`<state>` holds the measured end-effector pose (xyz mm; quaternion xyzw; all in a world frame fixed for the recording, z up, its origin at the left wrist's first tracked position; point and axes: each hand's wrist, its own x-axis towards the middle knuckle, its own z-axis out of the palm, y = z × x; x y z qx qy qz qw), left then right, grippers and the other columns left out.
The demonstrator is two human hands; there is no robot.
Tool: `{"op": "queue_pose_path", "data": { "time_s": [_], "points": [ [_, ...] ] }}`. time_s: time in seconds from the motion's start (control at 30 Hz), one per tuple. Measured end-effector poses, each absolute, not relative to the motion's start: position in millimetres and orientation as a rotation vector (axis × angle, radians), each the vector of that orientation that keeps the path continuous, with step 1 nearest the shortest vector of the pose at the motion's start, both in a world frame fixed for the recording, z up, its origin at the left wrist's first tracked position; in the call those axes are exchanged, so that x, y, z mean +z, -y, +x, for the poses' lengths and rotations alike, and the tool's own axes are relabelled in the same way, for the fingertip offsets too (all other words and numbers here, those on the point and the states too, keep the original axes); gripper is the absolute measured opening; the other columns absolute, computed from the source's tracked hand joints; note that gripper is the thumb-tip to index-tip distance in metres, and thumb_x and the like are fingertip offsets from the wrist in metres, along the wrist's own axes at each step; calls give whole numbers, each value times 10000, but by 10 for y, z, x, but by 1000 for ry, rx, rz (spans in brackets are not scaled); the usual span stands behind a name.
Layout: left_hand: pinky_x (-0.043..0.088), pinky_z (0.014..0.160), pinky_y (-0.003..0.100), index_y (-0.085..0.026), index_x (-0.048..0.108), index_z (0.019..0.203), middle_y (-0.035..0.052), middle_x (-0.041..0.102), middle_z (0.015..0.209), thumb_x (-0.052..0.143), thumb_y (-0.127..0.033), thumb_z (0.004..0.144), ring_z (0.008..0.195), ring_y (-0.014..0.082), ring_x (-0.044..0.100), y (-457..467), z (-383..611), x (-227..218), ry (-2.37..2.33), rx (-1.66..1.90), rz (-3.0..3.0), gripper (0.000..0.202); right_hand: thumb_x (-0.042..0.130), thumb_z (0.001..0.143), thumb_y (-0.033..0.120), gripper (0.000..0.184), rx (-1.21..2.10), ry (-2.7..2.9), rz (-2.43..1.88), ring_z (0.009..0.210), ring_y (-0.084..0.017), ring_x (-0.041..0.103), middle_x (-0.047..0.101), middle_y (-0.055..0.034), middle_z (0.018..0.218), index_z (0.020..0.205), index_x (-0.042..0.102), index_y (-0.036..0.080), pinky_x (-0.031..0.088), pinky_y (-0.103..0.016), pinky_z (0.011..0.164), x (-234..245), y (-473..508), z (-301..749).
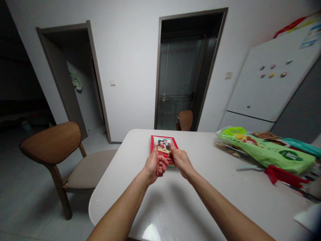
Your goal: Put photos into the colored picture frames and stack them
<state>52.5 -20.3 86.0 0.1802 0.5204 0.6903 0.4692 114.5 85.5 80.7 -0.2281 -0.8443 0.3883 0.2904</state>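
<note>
Near the far edge of the white table [160, 214] lies a red-bordered photo [162, 144] of two people. Layers with red and green edges show beneath it, like a stack or an album. My left hand [155, 164] is at its near left side, thumb stretched over the picture and fingers curled in. From the right, my right hand [181, 160] closes on the other side, its thumb by the picture's right edge. Both hands look closed at the photo's near part. The undersides of the fingers, and exactly what they pinch, are partly hidden.
On the table's right side lie a green package [271, 150], a pale-handled utensil [249, 168] and a red object [286, 177], blurred. A wooden chair [54, 144] stands at the left, another chair [185, 120] behind the table. A white fridge [271, 87] is at the right.
</note>
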Motion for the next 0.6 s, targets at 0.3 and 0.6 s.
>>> {"op": "queue_pose_path", "data": {
  "time_s": [0.3,0.6],
  "points": [
    [430,547,208,-151,503,830,45,606,737,561,-464,696,611,121,585,143,431,38,-1387,2016,336,346,562,606,175,168,589,2541,-372,817,-198,492,583,-47,790,764,613,195,322,-354,783,366,-944,1302],
    [427,736,292,-188,611,877,43,636,866,574,-218,673,813,212,556,427,1126,451,-1661,2010,1015,209,368,726,520,558,1302,1872,-765,1124,-241,399,398,-93,1265,1204,356,232,378,-418,867,512,-872,1964]
  ]
}}
